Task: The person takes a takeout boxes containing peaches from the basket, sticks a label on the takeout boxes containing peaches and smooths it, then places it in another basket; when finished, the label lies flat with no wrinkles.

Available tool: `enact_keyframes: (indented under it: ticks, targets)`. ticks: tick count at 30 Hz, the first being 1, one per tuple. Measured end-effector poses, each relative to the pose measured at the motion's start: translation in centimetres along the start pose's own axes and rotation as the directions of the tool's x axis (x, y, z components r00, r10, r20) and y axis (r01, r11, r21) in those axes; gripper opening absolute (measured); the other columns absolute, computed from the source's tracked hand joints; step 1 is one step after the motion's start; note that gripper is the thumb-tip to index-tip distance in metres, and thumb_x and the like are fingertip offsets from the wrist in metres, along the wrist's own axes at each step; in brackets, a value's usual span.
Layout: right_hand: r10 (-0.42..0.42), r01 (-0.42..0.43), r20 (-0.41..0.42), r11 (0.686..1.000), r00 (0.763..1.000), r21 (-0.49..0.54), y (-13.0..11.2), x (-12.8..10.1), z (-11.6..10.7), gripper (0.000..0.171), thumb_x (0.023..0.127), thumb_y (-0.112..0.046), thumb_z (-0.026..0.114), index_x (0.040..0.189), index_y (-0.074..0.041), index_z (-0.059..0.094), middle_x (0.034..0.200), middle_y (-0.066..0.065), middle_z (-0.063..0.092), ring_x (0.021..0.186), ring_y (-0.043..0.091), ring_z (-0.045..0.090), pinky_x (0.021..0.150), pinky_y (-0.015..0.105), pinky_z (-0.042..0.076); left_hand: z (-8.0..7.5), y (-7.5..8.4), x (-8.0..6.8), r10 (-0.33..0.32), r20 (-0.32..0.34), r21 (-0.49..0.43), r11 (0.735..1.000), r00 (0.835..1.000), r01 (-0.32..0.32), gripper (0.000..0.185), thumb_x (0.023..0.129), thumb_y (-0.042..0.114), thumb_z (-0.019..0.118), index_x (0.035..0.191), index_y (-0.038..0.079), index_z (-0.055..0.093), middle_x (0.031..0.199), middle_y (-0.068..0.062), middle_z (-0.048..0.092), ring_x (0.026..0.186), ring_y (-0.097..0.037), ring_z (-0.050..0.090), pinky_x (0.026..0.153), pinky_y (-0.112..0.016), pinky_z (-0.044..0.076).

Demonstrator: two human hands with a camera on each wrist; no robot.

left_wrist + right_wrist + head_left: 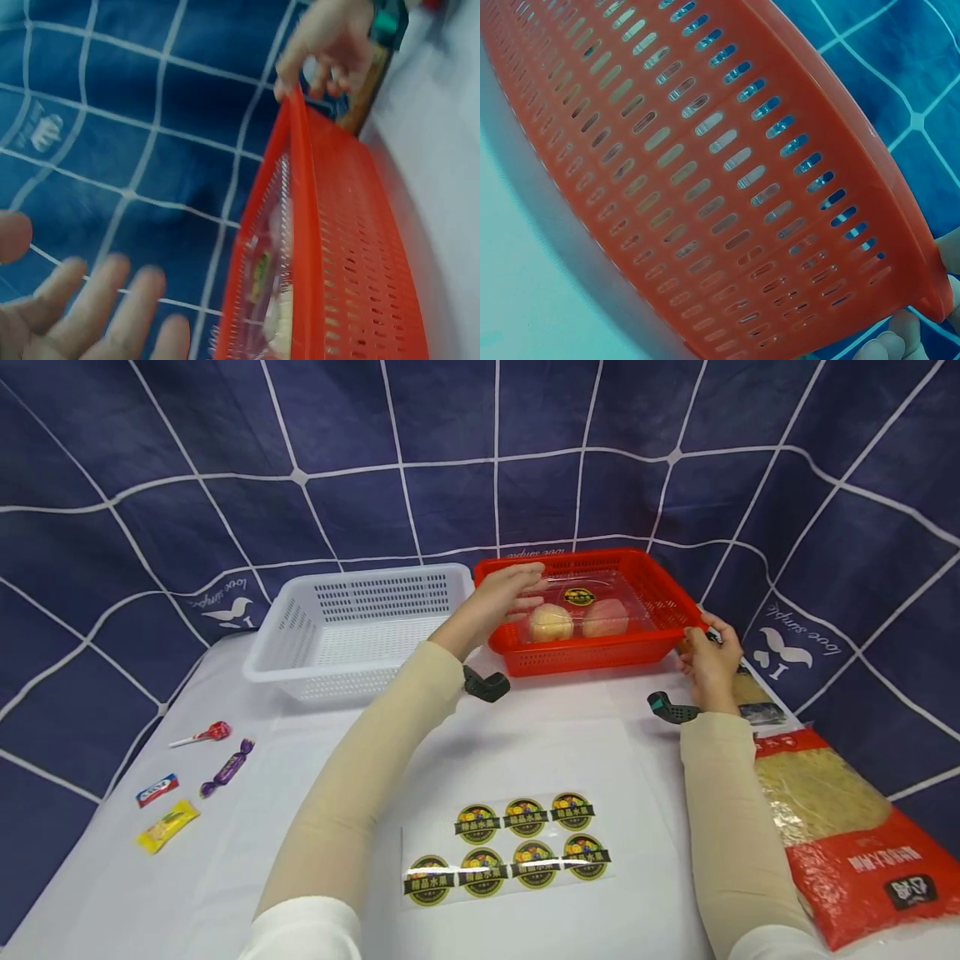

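Observation:
A red plastic basket (588, 654) with slotted walls stands at the back right. Inside it sits a clear plastic box (637, 603) bearing a round black-and-gold sticker (579, 597), with a pale yellow fruit (551, 622) and a pinkish fruit (606, 617) in it. My right hand (711, 660) pinches the basket's front right corner, thumb and fingers at the rim (932, 289). Over the basket's left end hovers my left hand (497, 599), its fingers spread and holding nothing; blurred fingers (112, 307) show beside the basket in the left wrist view.
Left of the red basket stands a white basket (352, 683). A clear sheet of round stickers (510, 852) lies in front. At the left are a lollipop (217, 731) and several wrapped candies (227, 768). Red-and-clear food bags (847, 827) line the right edge; a blue curtain hangs behind.

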State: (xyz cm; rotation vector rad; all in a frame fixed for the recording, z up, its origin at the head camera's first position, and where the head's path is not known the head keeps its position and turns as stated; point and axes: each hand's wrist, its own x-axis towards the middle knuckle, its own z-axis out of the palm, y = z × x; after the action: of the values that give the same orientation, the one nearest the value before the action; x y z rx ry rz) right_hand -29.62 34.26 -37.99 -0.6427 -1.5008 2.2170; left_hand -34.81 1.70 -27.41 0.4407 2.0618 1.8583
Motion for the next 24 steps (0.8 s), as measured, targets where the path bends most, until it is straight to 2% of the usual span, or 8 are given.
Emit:
enact_keyframes:
  ticks: [5,8,10,13,16,19,22,24]
  targets:
    - [0.0,0.0,0.003,1.0,1.0,-0.015,0.3,0.2,0.0,0.031,0.108,-0.012,0.064,0.133,-0.029,0.057,0.104,-0.003,0.065,0.053,0.012,0.058,0.055,0.018,0.056,-2.0,-0.4,-4.4,0.023,0.115,-0.071,0.997,0.993,-0.015,0.048,0.115,0.025,0.048,0.162,0.011,0.05,0.151,-0.012,0.064,0.136,-0.032,0.063,0.116,-0.042,0.048]
    - [-0.009,0.009,0.001,0.999,1.0,-0.033,0.2,0.3,-0.2,0.031,0.108,-0.012,0.064,0.133,-0.028,0.057,0.104,-0.004,0.065,0.052,0.011,0.058,0.055,0.018,0.056,-3.3,-1.3,-7.2,0.029,0.117,-0.078,0.997,0.993,-0.02,0.048,0.115,0.021,0.048,0.161,0.008,0.05,0.15,-0.016,0.063,0.137,-0.04,0.061,0.115,-0.043,0.05]
    - [-0.01,0.01,-0.001,0.998,1.0,-0.059,0.1,0.5,-0.3,0.03,0.108,-0.014,0.064,0.133,-0.029,0.058,0.106,-0.004,0.064,0.053,0.011,0.057,0.056,0.017,0.056,-4.4,-2.1,-9.2,0.025,0.092,-0.064,0.998,0.995,-0.019,0.048,0.114,0.021,0.049,0.16,0.006,0.05,0.149,-0.018,0.063,0.137,-0.042,0.06,0.115,-0.043,0.051]
    - [0.0,0.0,-0.006,0.995,1.0,-0.101,-0.1,0.7,-0.4,0.033,0.108,-0.016,0.064,0.138,-0.029,0.058,0.112,-0.001,0.061,0.058,0.011,0.055,0.057,0.017,0.056,-6.6,-3.8,-12.1,0.026,0.022,-0.03,0.999,0.999,-0.026,0.049,0.113,0.02,0.051,0.158,0.002,0.05,0.142,-0.017,0.067,0.126,-0.034,0.069,0.109,-0.038,0.054]
    - [0.011,-0.012,-0.01,0.994,1.0,-0.112,-0.4,0.6,-0.3,0.04,0.109,-0.015,0.063,0.147,-0.025,0.057,0.115,0.0,0.059,0.063,0.009,0.058,0.056,0.016,0.055,-9.3,-5.7,-14.8,0.04,-0.063,-0.012,0.999,0.997,-0.041,0.051,0.112,0.019,0.054,0.157,-0.003,0.048,0.129,-0.006,0.072,0.112,-0.018,0.072,0.102,-0.03,0.056]
    - [0.004,-0.006,-0.021,0.994,1.0,-0.111,-0.9,0.0,-0.1,0.043,0.11,-0.013,0.06,0.153,-0.019,0.056,0.11,0.0,0.059,0.063,0.008,0.06,0.054,0.016,0.053,-11.8,-7.4,-17.3,0.033,-0.152,-0.048,0.998,0.988,-0.041,0.048,0.113,0.02,0.054,0.155,-0.003,0.049,0.119,0.006,0.072,0.105,-0.01,0.071,0.098,-0.024,0.056]
    - [-0.022,0.022,0.004,0.989,1.0,-0.145,-1.5,-0.8,0.1,0.04,0.111,-0.013,0.057,0.151,-0.013,0.058,0.106,0.0,0.059,0.059,0.008,0.058,0.054,0.015,0.053,-13.8,-8.8,-19.5,0.016,-0.262,-0.046,0.999,0.965,-0.029,0.044,0.115,0.024,0.052,0.152,0.001,0.051,0.118,0.009,0.071,0.103,-0.007,0.069,0.094,-0.02,0.056]
    - [-0.053,0.062,0.05,0.975,0.997,-0.214,-2.0,-1.3,0.0,0.039,0.111,-0.014,0.056,0.149,-0.01,0.059,0.108,0.002,0.059,0.059,0.008,0.058,0.056,0.015,0.054,-14.7,-9.5,-20.5,0.019,-0.356,0.047,0.999,0.934,-0.002,0.045,0.115,0.027,0.052,0.152,0.002,0.052,0.123,0.006,0.069,0.104,-0.006,0.066,0.092,-0.018,0.055]
